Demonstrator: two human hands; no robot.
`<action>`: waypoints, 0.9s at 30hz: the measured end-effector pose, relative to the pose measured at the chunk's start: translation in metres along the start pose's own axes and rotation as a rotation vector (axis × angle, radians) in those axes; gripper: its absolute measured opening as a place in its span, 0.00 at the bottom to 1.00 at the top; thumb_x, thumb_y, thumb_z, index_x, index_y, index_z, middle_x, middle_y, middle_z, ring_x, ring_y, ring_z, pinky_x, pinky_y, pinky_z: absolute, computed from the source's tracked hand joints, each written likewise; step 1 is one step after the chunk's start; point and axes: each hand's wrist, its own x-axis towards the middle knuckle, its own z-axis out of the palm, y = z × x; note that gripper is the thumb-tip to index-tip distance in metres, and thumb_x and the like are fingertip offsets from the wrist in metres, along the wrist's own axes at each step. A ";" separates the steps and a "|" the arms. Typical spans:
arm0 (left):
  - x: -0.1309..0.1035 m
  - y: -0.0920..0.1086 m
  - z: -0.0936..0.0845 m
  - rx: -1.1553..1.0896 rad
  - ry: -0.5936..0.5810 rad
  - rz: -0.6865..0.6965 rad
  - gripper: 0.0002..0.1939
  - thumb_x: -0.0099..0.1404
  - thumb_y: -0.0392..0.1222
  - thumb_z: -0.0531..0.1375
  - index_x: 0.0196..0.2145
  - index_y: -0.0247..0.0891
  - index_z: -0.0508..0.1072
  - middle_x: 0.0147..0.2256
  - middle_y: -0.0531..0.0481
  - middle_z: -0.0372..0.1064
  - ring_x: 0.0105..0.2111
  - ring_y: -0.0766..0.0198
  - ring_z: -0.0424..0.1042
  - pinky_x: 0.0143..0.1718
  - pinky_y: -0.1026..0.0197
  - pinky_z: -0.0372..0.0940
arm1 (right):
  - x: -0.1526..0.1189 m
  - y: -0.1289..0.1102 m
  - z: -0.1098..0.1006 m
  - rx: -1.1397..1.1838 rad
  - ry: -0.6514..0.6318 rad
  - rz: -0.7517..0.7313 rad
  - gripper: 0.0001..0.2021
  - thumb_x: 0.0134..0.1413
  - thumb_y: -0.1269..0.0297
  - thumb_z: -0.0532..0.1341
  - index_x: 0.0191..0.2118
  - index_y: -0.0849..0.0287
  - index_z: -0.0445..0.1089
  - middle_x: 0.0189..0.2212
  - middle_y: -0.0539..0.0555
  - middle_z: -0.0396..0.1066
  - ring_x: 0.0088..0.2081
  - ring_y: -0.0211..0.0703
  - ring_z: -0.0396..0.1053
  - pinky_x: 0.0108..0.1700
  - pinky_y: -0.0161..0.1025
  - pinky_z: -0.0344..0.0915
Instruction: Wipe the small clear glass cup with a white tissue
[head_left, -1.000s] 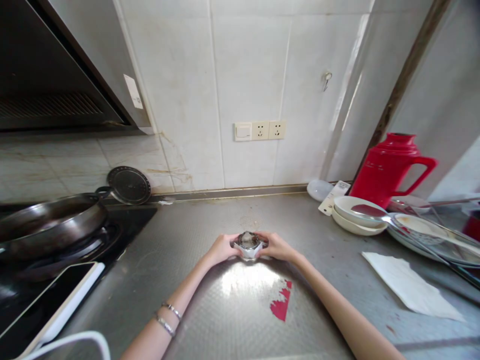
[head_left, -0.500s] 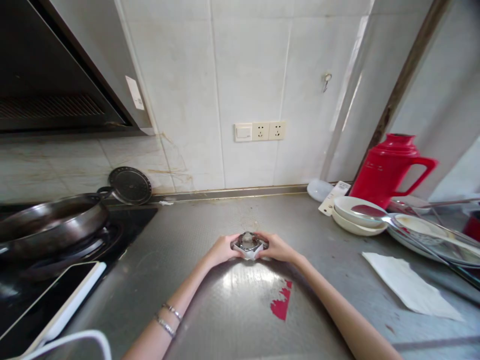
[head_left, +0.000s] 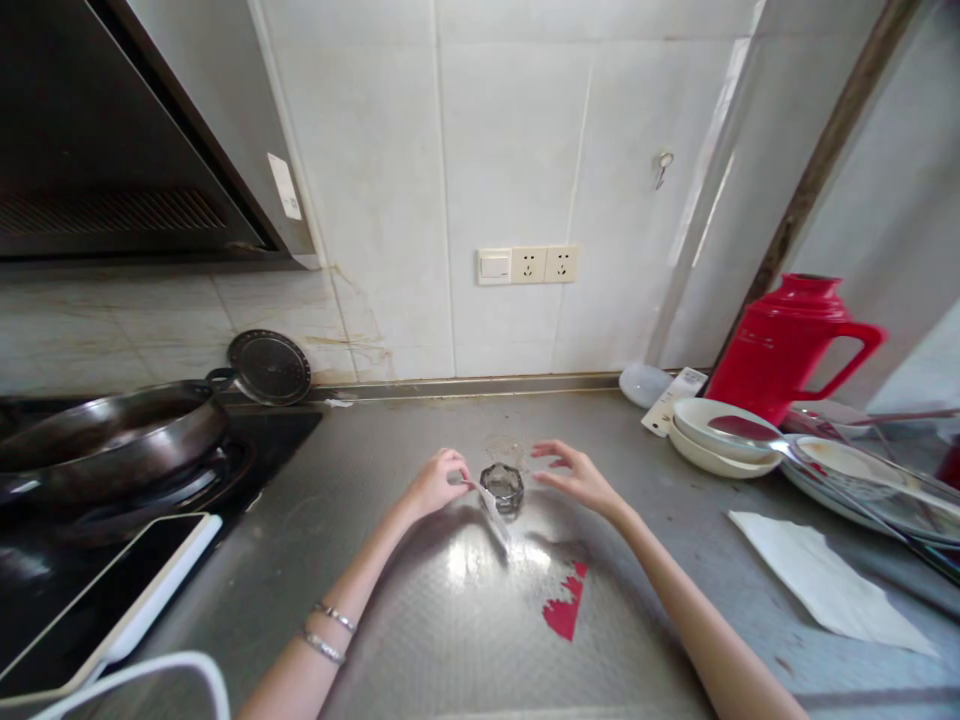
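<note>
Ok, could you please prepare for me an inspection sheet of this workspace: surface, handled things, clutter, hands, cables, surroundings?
Surface: metal counter, shiny, brownish marks behind the glass dish.
Handled things: glass dish, standing on the counter; white strip, held in front of it, blurred.
Clutter: red scrap, white sheet, stacked bowls, phone-like device.
Hands: left hand pinches the white strip; right hand open beside the glass dish, apparently not touching it.
Cables: white cable, lower left; connection unclear.
Surroundings: pan on black stove, red thermos, tiled wall with sockets.
</note>
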 end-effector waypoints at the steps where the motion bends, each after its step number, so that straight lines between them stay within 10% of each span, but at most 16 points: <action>1: 0.001 0.001 -0.003 -0.038 0.015 -0.006 0.06 0.55 0.39 0.64 0.23 0.37 0.72 0.34 0.48 0.70 0.40 0.60 0.68 0.46 0.58 0.60 | 0.000 -0.005 0.001 0.005 0.036 -0.004 0.17 0.49 0.54 0.64 0.44 0.57 0.70 0.41 0.57 0.74 0.45 0.49 0.71 0.46 0.46 0.66; 15: 0.000 0.051 0.015 -0.328 0.208 -0.110 0.10 0.59 0.45 0.60 0.25 0.36 0.69 0.28 0.50 0.66 0.33 0.63 0.67 0.38 0.61 0.60 | -0.011 -0.049 0.055 0.304 -0.030 -0.012 0.22 0.50 0.52 0.63 0.49 0.56 0.71 0.47 0.58 0.72 0.45 0.49 0.69 0.47 0.46 0.66; 20: -0.001 0.054 0.023 -0.404 0.197 -0.175 0.09 0.58 0.44 0.60 0.26 0.36 0.70 0.28 0.50 0.67 0.33 0.62 0.68 0.38 0.61 0.63 | -0.007 -0.042 0.060 0.344 0.065 0.087 0.18 0.45 0.52 0.66 0.38 0.61 0.74 0.33 0.55 0.75 0.34 0.45 0.71 0.37 0.40 0.67; 24: -0.002 0.056 0.017 -0.383 0.116 -0.097 0.08 0.56 0.41 0.62 0.33 0.36 0.72 0.36 0.46 0.70 0.40 0.59 0.69 0.45 0.58 0.63 | -0.002 -0.038 0.049 0.395 0.139 0.131 0.18 0.43 0.48 0.65 0.29 0.60 0.72 0.27 0.53 0.74 0.31 0.44 0.71 0.35 0.39 0.67; 27: -0.004 0.050 0.017 -0.350 0.083 -0.116 0.26 0.52 0.42 0.65 0.48 0.37 0.67 0.48 0.41 0.67 0.51 0.54 0.66 0.53 0.53 0.59 | 0.001 -0.034 0.040 0.448 0.260 0.121 0.19 0.43 0.46 0.65 0.29 0.59 0.69 0.28 0.53 0.73 0.33 0.45 0.71 0.37 0.41 0.67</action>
